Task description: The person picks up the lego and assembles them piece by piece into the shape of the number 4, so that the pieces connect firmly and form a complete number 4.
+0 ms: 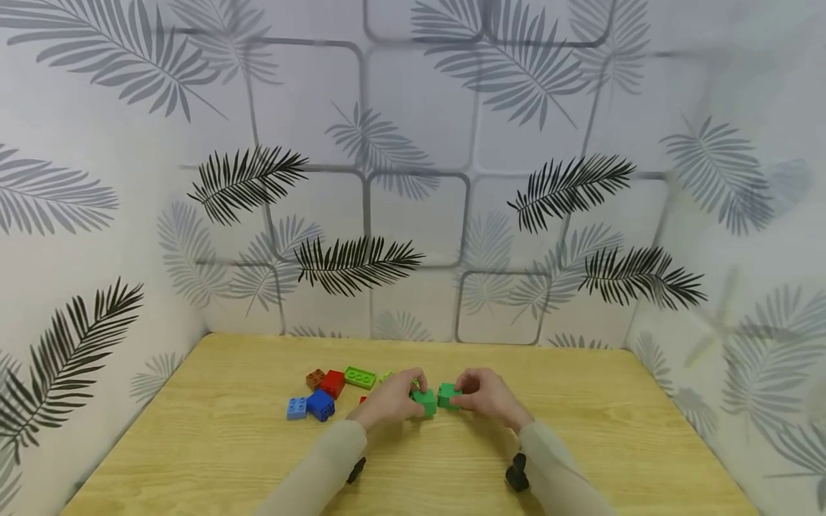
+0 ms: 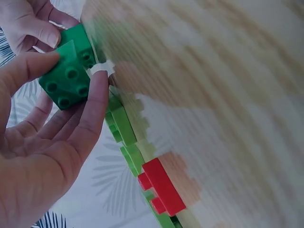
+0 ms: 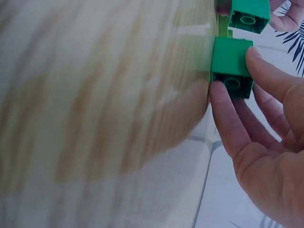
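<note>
Near the middle of the table, my left hand [image 1: 392, 398] pinches a green toy brick [image 1: 424, 404] between thumb and fingers. The left wrist view shows this brick [image 2: 66, 78] tipped on its side, its studs facing that camera. Just to the right, my right hand [image 1: 493, 395] grips a second green brick [image 1: 448, 396] by its sides. In the right wrist view the hollow underside of that second brick [image 3: 232, 66] is visible, with thumb and index finger at opposite edges. A small gap separates the two bricks in the head view.
Left of my hands lie a red brick [image 1: 333, 383], a blue brick [image 1: 320, 405], a light blue brick [image 1: 297, 408], a brown brick [image 1: 315, 379] and a lime brick [image 1: 360, 378]. Another red brick [image 2: 164, 187] is mostly hidden behind my left arm in the head view. A patterned wall backs the table.
</note>
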A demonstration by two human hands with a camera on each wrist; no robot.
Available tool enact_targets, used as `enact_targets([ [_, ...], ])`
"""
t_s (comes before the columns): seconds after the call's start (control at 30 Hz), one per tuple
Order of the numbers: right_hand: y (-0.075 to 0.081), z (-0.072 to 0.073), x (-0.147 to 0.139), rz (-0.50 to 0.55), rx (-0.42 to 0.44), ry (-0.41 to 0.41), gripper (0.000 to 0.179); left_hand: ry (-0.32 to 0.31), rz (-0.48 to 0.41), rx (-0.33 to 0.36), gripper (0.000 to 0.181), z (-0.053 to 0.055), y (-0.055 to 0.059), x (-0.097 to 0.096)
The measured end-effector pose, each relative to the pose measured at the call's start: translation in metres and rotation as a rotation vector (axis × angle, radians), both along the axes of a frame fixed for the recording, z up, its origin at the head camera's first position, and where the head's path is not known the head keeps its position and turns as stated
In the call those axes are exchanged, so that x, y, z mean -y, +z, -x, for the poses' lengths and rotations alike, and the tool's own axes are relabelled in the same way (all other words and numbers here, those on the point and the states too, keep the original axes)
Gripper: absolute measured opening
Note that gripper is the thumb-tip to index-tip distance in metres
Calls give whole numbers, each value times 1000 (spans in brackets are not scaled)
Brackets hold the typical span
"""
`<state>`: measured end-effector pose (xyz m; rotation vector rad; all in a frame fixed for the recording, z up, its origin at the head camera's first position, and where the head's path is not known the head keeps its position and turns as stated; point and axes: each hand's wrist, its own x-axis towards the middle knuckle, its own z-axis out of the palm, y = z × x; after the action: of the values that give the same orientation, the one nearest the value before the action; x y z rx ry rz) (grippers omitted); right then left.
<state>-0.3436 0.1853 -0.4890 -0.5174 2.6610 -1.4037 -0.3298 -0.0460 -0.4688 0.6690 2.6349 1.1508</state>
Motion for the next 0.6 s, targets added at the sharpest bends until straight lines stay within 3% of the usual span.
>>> enact_targets([
  [0.17,6,-4,-1,-29,11,68,38,27,-72,55,20,3,0,0],
  [0.3,7,-7,-1,10,33,145,35,68,-137,90,22,2,0,1],
  [0.43,3,-7,-3,55,59,168,31,86,-149,74,25,3,0,0],
  [0.6,0,-7,-5,40,67,151,34,79,-144,24,31,4,0,-2],
])
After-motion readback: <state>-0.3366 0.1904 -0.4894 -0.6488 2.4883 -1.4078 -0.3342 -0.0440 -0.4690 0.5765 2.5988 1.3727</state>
